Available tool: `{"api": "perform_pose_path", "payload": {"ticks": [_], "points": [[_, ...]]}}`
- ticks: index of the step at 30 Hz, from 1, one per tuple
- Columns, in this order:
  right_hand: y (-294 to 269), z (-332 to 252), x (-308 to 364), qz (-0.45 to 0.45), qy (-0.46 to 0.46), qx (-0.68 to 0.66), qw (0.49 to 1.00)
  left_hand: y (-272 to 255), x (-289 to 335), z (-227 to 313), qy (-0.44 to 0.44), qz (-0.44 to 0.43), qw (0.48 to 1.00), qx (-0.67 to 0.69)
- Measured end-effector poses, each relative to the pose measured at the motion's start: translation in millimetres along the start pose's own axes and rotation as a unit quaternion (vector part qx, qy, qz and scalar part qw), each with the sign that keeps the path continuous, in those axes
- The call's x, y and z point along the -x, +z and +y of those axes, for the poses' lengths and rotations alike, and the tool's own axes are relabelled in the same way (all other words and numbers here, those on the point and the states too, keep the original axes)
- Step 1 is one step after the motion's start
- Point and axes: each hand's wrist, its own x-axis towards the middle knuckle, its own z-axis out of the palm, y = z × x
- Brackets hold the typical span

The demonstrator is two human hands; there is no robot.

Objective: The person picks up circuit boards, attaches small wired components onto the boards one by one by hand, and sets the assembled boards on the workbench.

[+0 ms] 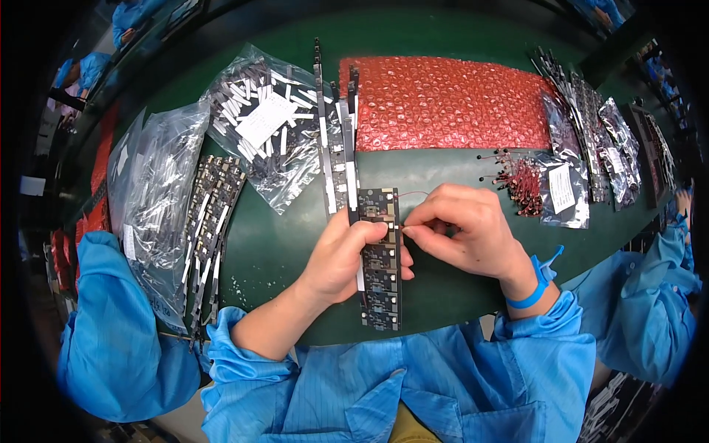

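A long dark circuit board strip [381,258] lies on the green counter [281,244], its length running away from the person. The left hand [347,258] clamps its left edge; the right hand [461,232], just right, pinches a thin red wire [412,194].

My green bench mat [450,166]: red bubble wrap [443,103] upper centre, clear bags of parts [262,122] upper left, board strips [210,221] left, red-wired parts [521,181] right.
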Motion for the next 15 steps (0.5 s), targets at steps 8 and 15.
{"api": "perform_pose_path", "payload": {"ticks": [8,15], "points": [[1.1,3.1,0.3,0.007,-0.016,0.016,1.0,-1.5,-0.7,-0.6,-0.013,-0.006,1.0,-0.005],[2.2,3.8,1.1,0.008,-0.01,0.022,1.0,-1.2,-0.8,-0.6,-0.012,-0.004,1.0,-0.019]]}}
